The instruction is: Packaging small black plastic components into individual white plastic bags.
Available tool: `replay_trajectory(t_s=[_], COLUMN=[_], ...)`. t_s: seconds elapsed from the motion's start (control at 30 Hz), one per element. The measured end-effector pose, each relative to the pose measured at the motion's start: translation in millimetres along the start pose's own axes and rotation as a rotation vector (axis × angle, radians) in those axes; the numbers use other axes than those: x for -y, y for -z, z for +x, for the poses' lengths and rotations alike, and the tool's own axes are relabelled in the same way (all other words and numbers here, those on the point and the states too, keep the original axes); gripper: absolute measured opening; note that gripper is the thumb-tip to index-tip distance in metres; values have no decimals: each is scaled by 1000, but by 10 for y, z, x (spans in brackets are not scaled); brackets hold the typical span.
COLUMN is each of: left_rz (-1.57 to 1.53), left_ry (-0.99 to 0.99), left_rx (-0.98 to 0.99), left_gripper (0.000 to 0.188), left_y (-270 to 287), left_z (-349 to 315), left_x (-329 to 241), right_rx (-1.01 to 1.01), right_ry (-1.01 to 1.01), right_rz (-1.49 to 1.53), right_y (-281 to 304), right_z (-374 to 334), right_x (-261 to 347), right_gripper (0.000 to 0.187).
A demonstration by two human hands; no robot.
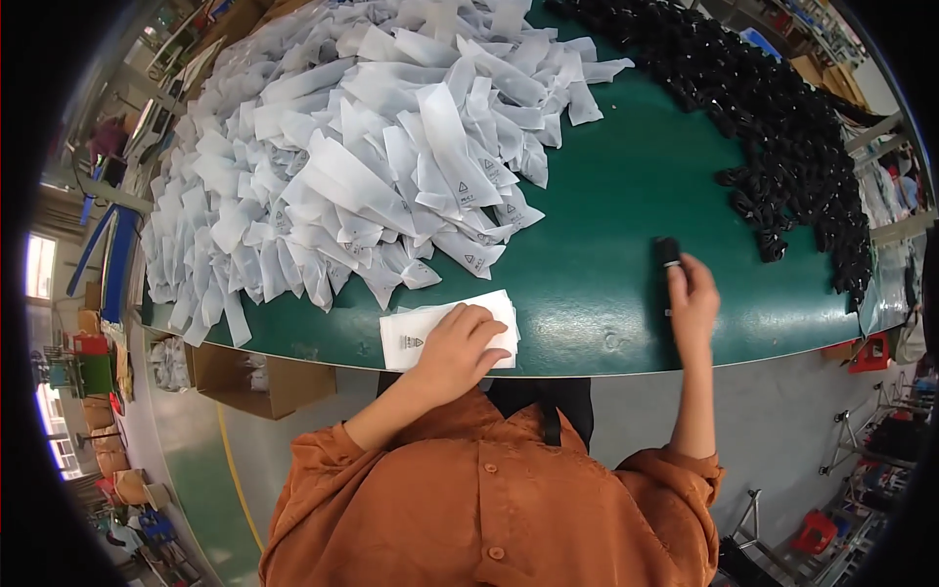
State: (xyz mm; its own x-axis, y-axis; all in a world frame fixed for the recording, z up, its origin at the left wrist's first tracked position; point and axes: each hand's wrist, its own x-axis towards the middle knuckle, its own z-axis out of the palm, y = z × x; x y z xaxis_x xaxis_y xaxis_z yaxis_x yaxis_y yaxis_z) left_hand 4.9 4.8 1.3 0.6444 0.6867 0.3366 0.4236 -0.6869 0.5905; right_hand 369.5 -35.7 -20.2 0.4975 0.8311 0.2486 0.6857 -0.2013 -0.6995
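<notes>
A flat stack of white translucent pouches lies at the table's near edge. My left hand rests on it with curled fingers and thumb closed at the stack's right end. Further right, above the green table, my right hand pinches a small black bundle that looks like a coiled cable. The bundle's upper end sticks out past the fingertips; its lower part is mostly hidden by the hand.
A large heap of filled white pouches covers the left and far side of the green table. Many black bundles are piled along the right edge. An open cardboard box stands below the table at left.
</notes>
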Motion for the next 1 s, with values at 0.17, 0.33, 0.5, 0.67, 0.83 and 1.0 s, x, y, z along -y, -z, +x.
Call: replay_trajectory(t_s=[0.17,0.33,0.5,0.67,0.83,1.0], left_rz=[-1,-249,-489,-440,-290,-270], left_ry=[8,188,351,151,-40,-22], left_rx=[-51,-40,-50,-6,-28,-73], left_gripper=[15,10,7,11,16,15], left_y=[-153,-124,-60,-30,50,124], left_z=[-33,-80,-44,-25,81,229], left_x=[20,33,-15,-6,-98,-126], right_rx=[395,596,624,1035,868,414], right_ry=[-9,-62,274,-214,-75,592], right_rz=[355,501,376,489,482,334], right_y=[-287,-278,-322,-264,-254,-273], right_z=[-583,-765,-791,-733,-897,-755], right_x=[748,998,1015,1097,1188,1284], right_gripper=[27,27,26,27,26,43])
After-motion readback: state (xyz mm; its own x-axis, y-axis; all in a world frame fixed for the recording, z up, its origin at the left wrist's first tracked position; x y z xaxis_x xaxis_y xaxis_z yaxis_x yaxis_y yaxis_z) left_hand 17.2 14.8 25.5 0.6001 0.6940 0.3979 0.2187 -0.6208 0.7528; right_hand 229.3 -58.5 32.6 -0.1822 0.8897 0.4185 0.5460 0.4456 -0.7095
